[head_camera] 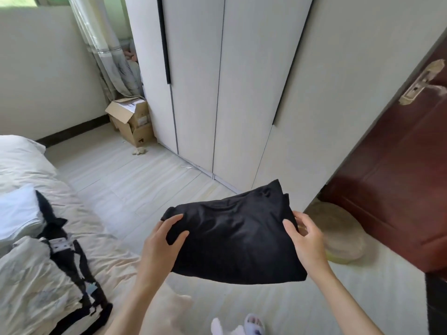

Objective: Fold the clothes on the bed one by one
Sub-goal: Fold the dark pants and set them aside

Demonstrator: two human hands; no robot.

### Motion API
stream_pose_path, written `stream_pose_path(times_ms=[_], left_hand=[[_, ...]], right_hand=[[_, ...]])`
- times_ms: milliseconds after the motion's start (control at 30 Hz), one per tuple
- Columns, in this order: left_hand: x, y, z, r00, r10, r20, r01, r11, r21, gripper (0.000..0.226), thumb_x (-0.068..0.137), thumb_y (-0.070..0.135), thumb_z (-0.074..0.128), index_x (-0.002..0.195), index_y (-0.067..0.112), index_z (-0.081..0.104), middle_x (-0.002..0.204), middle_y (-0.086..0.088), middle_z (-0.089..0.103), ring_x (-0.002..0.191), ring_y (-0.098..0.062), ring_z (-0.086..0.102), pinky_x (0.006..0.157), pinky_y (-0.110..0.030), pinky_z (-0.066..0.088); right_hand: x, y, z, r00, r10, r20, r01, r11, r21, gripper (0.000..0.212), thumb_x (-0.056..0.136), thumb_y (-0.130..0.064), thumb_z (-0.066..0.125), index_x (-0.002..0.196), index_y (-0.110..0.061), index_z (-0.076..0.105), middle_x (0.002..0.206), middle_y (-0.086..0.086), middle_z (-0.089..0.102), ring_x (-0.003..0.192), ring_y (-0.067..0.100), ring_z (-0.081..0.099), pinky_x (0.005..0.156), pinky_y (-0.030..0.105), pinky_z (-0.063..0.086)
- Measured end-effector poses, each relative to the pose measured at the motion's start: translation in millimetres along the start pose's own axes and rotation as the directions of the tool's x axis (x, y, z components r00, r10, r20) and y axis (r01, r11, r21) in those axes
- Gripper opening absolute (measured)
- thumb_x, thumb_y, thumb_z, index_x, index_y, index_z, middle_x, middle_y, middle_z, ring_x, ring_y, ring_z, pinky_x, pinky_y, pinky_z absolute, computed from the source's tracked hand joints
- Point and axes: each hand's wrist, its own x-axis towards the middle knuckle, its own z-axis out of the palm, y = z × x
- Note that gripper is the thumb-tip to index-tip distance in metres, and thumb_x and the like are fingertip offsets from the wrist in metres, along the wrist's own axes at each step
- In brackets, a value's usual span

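Folding looks finished: both hands, left hand [162,240] and right hand [306,240], fingers pinching the black garment [237,235]; next, set it on the bed [36,274].

Both forearms reach forward, raised; left hand [161,240] pinches the garment [238,238] edge, thumb on top; right hand [307,240] grips the opposite edge, fingers curled over it.

I hold a folded garment [237,238] between my hands above the floor [135,187]. The bed [36,274] lies left, the wardrobe [229,81] ahead, a door [399,189] right.
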Motion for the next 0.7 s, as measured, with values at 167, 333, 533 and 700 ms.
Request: stream_pose_path(times_ms=[167,333,533,700], left_hand=[[75,0,33,0.989,-0.093,-0.116,0.096,0.995,0.019,0.038,0.085,0.022,0.068,0.122,0.026,0.06,0.092,0.025,0.049,0.081,0.01,0.048,0.071,-0.001,0.036],[145,4,56,0.942,-0.215,-0.258,0.217,0.976,-0.02,0.038,0.084,0.02,0.071,0.12,0.025,0.061,0.099,0.014,0.057,0.087,-0.001,0.054,0.073,-0.004,0.037],[199,-7,39,0.83,-0.319,-0.458,0.343,0.939,-0.031,0.04,0.083,0.019,0.072,0.121,0.021,0.062,0.106,0.01,0.061,0.097,-0.005,0.055,0.083,-0.009,0.037],[209,-32,2,0.62,-0.439,-0.651,0.5,0.86,-0.103,0.039,0.082,0.018,0.072,0.12,0.019,0.062,0.101,0.011,0.059,0.094,-0.004,0.054,0.084,-0.007,0.035]], right_hand=[[120,4,38,0.987,-0.003,0.159,0.005,1.0,-0.015,0.017,0.09,-0.015,0.063,0.096,-0.03,0.06,0.097,-0.01,0.062,0.091,0.017,0.06,0.07,0.019,0.043],[237,-18,85,0.935,-0.035,0.353,0.06,0.997,-0.058,0.015,0.09,-0.015,0.063,0.098,-0.028,0.06,0.097,-0.01,0.062,0.092,0.016,0.06,0.07,0.019,0.044],[335,-62,193,0.785,-0.067,0.616,0.127,0.99,-0.054,0.014,0.09,-0.018,0.063,0.102,-0.025,0.062,0.098,-0.007,0.062,0.092,0.015,0.061,0.073,0.023,0.044],[353,-94,319,0.559,-0.088,0.824,0.195,0.98,-0.028,0.013,0.089,-0.018,0.064,0.094,-0.03,0.062,0.097,-0.004,0.061,0.087,0.016,0.062,0.073,0.025,0.046]])
